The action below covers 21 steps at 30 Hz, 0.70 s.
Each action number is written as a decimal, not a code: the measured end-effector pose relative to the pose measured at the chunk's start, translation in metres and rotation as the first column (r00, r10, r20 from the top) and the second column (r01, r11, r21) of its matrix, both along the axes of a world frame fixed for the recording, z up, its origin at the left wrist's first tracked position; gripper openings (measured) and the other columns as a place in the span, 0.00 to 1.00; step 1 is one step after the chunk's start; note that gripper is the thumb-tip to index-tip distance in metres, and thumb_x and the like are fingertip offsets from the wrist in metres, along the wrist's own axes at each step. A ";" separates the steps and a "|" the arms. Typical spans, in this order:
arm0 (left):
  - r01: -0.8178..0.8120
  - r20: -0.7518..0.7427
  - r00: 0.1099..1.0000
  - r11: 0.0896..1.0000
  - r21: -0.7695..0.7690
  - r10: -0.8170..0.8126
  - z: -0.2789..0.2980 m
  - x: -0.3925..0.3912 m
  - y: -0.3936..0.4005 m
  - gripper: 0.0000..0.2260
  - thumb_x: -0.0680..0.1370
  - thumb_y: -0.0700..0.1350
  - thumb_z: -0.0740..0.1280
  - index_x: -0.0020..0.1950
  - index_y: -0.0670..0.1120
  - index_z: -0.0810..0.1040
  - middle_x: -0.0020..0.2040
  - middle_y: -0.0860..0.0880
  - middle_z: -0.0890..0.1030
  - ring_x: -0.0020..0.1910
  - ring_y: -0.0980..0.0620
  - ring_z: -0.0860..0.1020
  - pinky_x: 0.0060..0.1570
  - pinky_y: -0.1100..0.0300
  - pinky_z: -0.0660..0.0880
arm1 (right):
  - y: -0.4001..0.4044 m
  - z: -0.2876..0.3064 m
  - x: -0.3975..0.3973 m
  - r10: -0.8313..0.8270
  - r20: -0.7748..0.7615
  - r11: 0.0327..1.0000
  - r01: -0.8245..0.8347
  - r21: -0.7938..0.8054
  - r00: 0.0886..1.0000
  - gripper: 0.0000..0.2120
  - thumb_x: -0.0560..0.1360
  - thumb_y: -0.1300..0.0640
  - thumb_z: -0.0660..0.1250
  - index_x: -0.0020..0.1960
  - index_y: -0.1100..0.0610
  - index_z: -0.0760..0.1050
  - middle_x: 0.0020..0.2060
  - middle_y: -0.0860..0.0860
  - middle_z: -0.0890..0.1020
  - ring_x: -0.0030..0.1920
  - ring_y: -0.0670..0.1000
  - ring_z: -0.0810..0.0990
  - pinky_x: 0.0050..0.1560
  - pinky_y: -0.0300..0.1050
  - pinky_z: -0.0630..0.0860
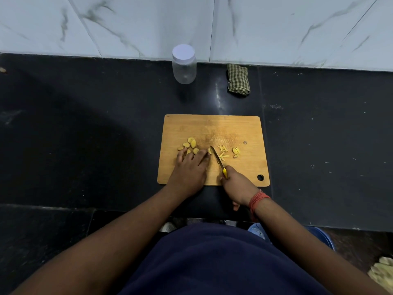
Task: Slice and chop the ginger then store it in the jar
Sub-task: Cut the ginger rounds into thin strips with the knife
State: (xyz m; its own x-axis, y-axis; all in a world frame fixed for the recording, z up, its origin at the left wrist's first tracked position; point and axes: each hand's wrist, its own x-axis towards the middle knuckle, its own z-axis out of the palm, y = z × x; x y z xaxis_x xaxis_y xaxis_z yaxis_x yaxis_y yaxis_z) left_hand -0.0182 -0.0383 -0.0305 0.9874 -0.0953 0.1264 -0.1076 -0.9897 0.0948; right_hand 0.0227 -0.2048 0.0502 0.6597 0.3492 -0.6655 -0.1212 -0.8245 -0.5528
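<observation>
A: From the head camera, how far along does the ginger look?

B: Partway, I'd judge. A cluster of round ginger slices (190,145) lies on the left of the cutting board (244,126), and thin ginger strips (222,153) lie to the right of the blade, with a few small bits (235,151) beyond them. So the slicing seems done and the chopping is in hand.

A: And the hands?

B: The left hand (190,169) rests on the board, fingers curved down over a slice, pinning it right beside the blade. The right hand (235,185) is wrapped around the yellow handle of the knife (217,159), whose tip sits against that held piece.

A: What is left?

B: Most of the slices look uncut. The jar (184,64) stands well apart from the board, near the wall, its white lid (183,52) on, and it looks empty. So opening and filling are not yet done.

A: Any brand or writing?

B: None readable. Jar and lid look plain, and the folded checked cloth (238,82) beside the jar shows only its pattern.
</observation>
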 end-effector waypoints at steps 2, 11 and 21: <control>0.002 -0.004 1.000 1.000 -0.007 -0.002 0.000 0.000 0.001 0.22 0.77 0.48 0.57 0.71 0.46 0.73 0.69 0.48 0.72 0.55 0.45 0.76 0.70 0.40 0.63 | 0.003 0.000 0.003 -0.011 -0.021 1.000 0.011 0.000 1.000 0.15 0.82 0.55 0.53 0.69 0.55 0.62 0.42 0.59 0.76 0.23 0.55 0.75 0.20 0.46 0.75; 0.014 -0.002 1.000 1.000 -0.025 -0.014 0.000 0.001 0.002 0.22 0.78 0.49 0.58 0.70 0.46 0.73 0.68 0.48 0.73 0.54 0.46 0.77 0.69 0.39 0.64 | 0.012 0.000 0.006 -0.010 -0.054 1.000 0.010 0.005 0.998 0.17 0.82 0.56 0.53 0.71 0.55 0.61 0.42 0.59 0.75 0.24 0.54 0.75 0.22 0.48 0.78; 0.020 0.013 1.000 0.999 -0.039 -0.020 0.002 0.001 0.003 0.22 0.78 0.49 0.55 0.69 0.45 0.75 0.68 0.49 0.75 0.54 0.46 0.77 0.69 0.40 0.64 | 0.020 0.000 0.007 -0.045 -0.108 0.999 0.047 0.011 0.993 0.09 0.83 0.56 0.52 0.61 0.57 0.63 0.41 0.59 0.73 0.24 0.54 0.73 0.18 0.41 0.71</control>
